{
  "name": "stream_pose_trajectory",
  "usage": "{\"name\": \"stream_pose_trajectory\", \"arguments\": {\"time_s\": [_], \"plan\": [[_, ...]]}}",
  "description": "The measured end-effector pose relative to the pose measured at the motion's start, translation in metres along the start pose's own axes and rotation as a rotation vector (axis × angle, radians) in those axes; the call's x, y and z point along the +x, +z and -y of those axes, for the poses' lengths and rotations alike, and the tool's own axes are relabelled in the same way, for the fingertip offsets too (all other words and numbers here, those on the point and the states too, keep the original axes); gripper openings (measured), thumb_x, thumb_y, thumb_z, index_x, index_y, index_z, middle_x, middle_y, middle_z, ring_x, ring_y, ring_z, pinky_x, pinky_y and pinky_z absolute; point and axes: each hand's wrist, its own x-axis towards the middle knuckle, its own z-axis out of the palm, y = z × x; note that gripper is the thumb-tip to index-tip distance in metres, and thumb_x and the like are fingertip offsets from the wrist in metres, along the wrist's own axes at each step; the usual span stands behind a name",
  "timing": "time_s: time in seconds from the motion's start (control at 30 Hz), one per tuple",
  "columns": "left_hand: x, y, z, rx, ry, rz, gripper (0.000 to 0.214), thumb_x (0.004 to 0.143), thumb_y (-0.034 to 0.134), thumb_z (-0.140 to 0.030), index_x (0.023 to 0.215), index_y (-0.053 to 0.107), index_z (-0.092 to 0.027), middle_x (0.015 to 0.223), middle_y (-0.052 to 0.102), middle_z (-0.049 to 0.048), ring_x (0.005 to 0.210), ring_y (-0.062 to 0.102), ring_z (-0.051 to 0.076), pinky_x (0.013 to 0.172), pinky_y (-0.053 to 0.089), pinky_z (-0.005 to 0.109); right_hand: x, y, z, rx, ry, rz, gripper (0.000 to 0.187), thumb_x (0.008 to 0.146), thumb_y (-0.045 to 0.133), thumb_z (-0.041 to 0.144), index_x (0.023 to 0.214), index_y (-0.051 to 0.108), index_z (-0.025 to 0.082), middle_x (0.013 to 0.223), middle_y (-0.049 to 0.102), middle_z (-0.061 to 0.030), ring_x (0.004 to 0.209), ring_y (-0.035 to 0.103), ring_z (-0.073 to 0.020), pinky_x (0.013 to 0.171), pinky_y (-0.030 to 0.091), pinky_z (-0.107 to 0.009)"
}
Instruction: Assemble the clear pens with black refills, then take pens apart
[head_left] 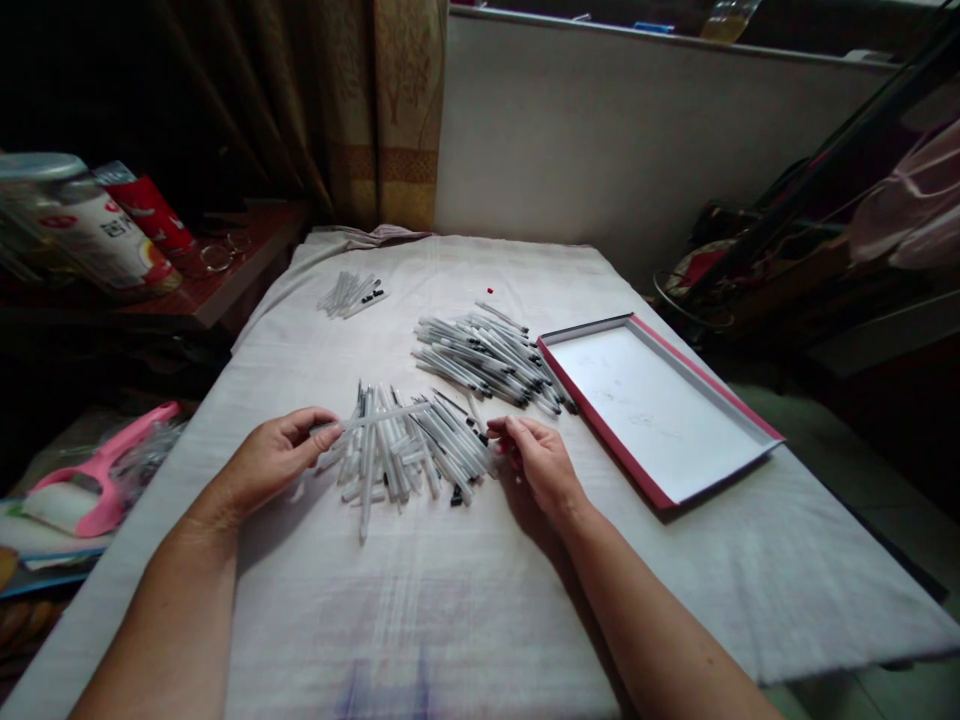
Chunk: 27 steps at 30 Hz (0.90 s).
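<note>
My left hand [281, 455] pinches one end of a translucent pen barrel [386, 415], which points right above a loose pile of pen parts [394, 450]. Clear barrels, thin dark refills and a few small black pieces make up that pile. At its right edge my right hand [532, 455] has thumb and fingers closed together. A small dark bit shows by those fingertips, but whether they hold it I cannot make out. Behind lies a heap of pens with black ends [487, 355]. A smaller group of clear barrels [349, 292] rests farther back on the left.
A shallow box lid [652, 410] with red sides and a white inside lies at the right. One tiny red piece [490, 291] sits at the back of the cloth-covered table [480, 620]. Left of the table are a plastic jar [90, 225] and a pink-handled item [112, 470].
</note>
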Motion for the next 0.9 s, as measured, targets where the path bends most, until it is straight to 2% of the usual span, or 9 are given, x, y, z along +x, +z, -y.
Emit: {"name": "stream_pose_trajectory", "arguments": {"time_s": [0.17, 0.33, 0.4, 0.5, 0.6, 0.67, 0.77, 0.83, 0.9], "plan": [[0.001, 0.010, 0.007, -0.025, 0.006, 0.089, 0.037, 0.074, 0.064, -0.053, 0.088, 0.064, -0.019, 0.053, 0.049, -0.0043, 0.047, 0.044, 0.010, 0.042, 0.033, 0.020, 0.005, -0.008, 0.005, 0.255, 0.151, 0.036, 0.040, 0.066, 0.074, 0.052, 0.081, 0.075, 0.015, 0.077, 0.073, -0.0091, 0.053, 0.056, -0.0100, 0.038, 0.030, -0.018], [0.000, 0.023, 0.003, -0.012, 0.099, 0.096, 0.030, 0.077, 0.064, -0.048, 0.086, 0.065, -0.019, 0.059, 0.055, -0.0027, 0.050, 0.049, 0.011, 0.045, 0.040, 0.020, 0.007, -0.011, 0.005, 0.276, 0.140, 0.026, 0.039, 0.061, 0.080, 0.048, 0.080, 0.072, 0.015, 0.074, 0.071, -0.0059, 0.051, 0.053, -0.0073, 0.038, 0.027, -0.015], [-0.001, 0.030, -0.001, 0.005, 0.148, 0.086, 0.028, 0.079, 0.063, -0.046, 0.086, 0.066, -0.019, 0.064, 0.060, -0.0013, 0.053, 0.053, 0.012, 0.048, 0.043, 0.021, 0.004, -0.010, 0.007, 0.209, 0.089, 0.052, 0.043, 0.061, 0.080, 0.051, 0.085, 0.070, 0.016, 0.074, 0.071, -0.0046, 0.052, 0.053, -0.0074, 0.039, 0.029, -0.016], [-0.005, 0.043, -0.007, 0.063, 0.249, 0.057, 0.026, 0.082, 0.061, -0.042, 0.091, 0.067, -0.018, 0.071, 0.066, 0.0010, 0.061, 0.060, 0.014, 0.055, 0.048, 0.023, -0.003, -0.008, 0.012, 0.044, 0.040, 0.207, 0.052, 0.071, 0.068, 0.063, 0.094, 0.069, 0.016, 0.073, 0.071, -0.0045, 0.051, 0.054, -0.0087, 0.043, 0.035, -0.019], [-0.007, 0.054, -0.011, 0.163, 0.410, 0.027, 0.023, 0.086, 0.060, -0.039, 0.095, 0.068, -0.019, 0.081, 0.071, 0.0029, 0.070, 0.065, 0.015, 0.064, 0.052, 0.024, -0.009, -0.005, 0.017, -0.147, 0.048, 0.396, 0.057, 0.079, 0.054, 0.069, 0.082, 0.069, 0.014, 0.061, 0.065, -0.0028, 0.046, 0.049, -0.0084, 0.045, 0.036, -0.021], [-0.008, 0.059, -0.013, 0.218, 0.500, 0.027, 0.021, 0.089, 0.058, -0.036, 0.098, 0.068, -0.020, 0.085, 0.072, 0.0028, 0.073, 0.067, 0.014, 0.067, 0.052, 0.023, -0.012, -0.004, 0.019, -0.269, 0.059, 0.500, 0.054, 0.083, 0.052, 0.064, 0.070, 0.067, 0.014, 0.054, 0.060, -0.0006, 0.044, 0.044, -0.0078, 0.044, 0.033, -0.021], [-0.010, 0.060, -0.016, 0.303, 0.574, 0.037, 0.020, 0.092, 0.055, -0.034, 0.101, 0.067, -0.021, 0.086, 0.073, 0.0026, 0.074, 0.068, 0.014, 0.067, 0.052, 0.022, -0.013, -0.004, 0.021, -0.417, 0.033, 0.579, 0.044, 0.088, 0.052, 0.051, 0.067, 0.066, 0.015, 0.049, 0.051, 0.0031, 0.045, 0.041, -0.0077, 0.044, 0.030, -0.020], [-0.011, 0.060, -0.019, 0.361, 0.608, 0.077, 0.020, 0.092, 0.054, -0.034, 0.098, 0.067, -0.020, 0.085, 0.073, 0.0024, 0.073, 0.068, 0.014, 0.066, 0.051, 0.022, -0.013, -0.005, 0.025, -0.496, -0.082, 0.592, 0.037, 0.090, 0.052, 0.042, 0.070, 0.067, 0.015, 0.050, 0.051, 0.0038, 0.047, 0.042, -0.0080, 0.047, 0.032, -0.020], [-0.011, 0.058, -0.022, 0.396, 0.621, 0.137, 0.022, 0.093, 0.052, -0.035, 0.093, 0.067, -0.020, 0.081, 0.072, 0.0018, 0.069, 0.067, 0.013, 0.064, 0.050, 0.021, -0.011, -0.008, 0.028, -0.584, -0.253, 0.602, 0.032, 0.091, 0.052, 0.036, 0.074, 0.069, 0.016, 0.055, 0.057, 0.0025, 0.051, 0.047, -0.0088, 0.051, 0.034, -0.020]]}}
